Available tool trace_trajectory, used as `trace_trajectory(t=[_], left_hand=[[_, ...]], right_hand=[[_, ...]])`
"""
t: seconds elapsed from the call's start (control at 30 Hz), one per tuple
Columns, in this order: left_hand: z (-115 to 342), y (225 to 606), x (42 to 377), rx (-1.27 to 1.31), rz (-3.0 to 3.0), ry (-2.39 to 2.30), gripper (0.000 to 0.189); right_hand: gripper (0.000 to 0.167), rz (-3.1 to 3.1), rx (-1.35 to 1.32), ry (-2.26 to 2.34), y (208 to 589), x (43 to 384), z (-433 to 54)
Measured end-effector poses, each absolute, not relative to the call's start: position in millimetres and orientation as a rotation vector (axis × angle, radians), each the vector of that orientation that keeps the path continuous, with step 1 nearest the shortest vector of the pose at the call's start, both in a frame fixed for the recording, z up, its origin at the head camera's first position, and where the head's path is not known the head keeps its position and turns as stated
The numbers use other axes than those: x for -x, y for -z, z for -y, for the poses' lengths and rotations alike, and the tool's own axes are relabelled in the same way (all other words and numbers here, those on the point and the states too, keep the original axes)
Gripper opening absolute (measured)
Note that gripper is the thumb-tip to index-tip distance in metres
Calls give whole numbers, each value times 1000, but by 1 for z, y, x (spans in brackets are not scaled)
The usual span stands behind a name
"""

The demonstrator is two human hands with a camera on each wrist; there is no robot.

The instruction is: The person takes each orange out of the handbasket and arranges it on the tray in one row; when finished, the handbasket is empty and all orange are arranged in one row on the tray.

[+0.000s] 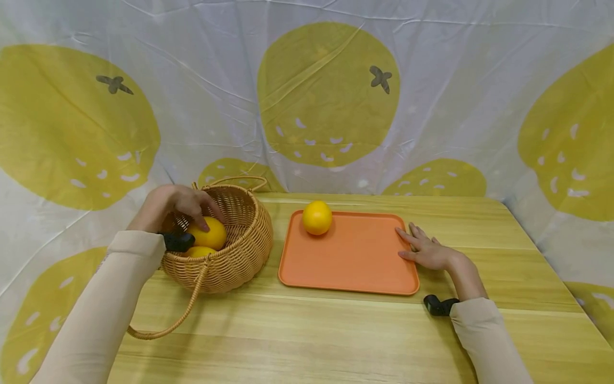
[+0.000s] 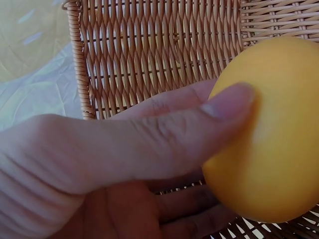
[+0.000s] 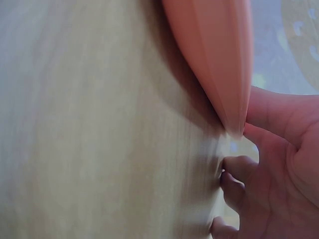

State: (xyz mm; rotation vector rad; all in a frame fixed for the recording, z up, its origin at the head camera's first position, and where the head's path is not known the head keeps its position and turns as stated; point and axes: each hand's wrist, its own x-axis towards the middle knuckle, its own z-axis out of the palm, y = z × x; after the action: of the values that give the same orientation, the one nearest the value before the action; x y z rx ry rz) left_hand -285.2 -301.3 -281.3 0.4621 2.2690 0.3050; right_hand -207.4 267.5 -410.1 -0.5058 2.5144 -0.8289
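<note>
Inside the wicker basket (image 1: 247, 250), my left hand (image 1: 187, 205) grips a smooth yellow-orange orange (image 1: 211, 234). The left wrist view shows the thumb (image 2: 219, 112) pressed on the side of this orange (image 2: 279, 134), with the other fingers reaching around behind it, partly hidden. A second yellow fruit (image 1: 199, 252) lies lower in the basket, half covered. At the right, my right hand (image 1: 427, 252) rests with spread fingers at the right edge of the orange-coloured tray (image 1: 355, 261). Thumb and forefinger touch the tray's rim (image 3: 219, 64); the other fingertips are down at the table.
One round orange (image 1: 317, 217) sits at the tray's back left corner. The basket's near handle (image 1: 189, 309) hangs down onto the wooden table (image 1: 307, 336), while its far handle (image 1: 256, 178) stands at the back. A fruit-printed curtain (image 1: 331, 96) closes off the back and sides.
</note>
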Motion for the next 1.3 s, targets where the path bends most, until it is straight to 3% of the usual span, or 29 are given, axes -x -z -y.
trace_trajectory(t=[0.33, 1.3], left_hand=[[303, 286, 287, -524, -2290, -403, 48], [302, 295, 291, -612, -2207, -641, 58]], right_hand=[[79, -2517, 505, 823, 412, 208, -268], [78, -2520, 495, 815, 409, 208, -266]])
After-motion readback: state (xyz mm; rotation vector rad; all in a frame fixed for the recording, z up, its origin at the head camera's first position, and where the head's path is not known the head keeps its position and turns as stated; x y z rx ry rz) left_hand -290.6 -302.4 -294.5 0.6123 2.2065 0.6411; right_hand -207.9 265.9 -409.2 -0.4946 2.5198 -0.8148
